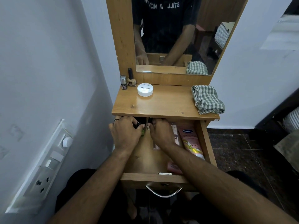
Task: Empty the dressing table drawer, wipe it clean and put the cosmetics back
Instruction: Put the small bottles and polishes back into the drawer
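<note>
In the head view your left hand grips small dark-capped bottles at the open drawer's ten o'clock corner, your right hand pinches another beside it, and the Vaseline tube lies at three o'clock.

Tabletop: cloth, jar, bottles.

I see dim, even indoor light. Soft glare on the tabletop. Deep shadow under it, inside the drawer. Edges bow from the wide lens; switch panel blurred.
</note>
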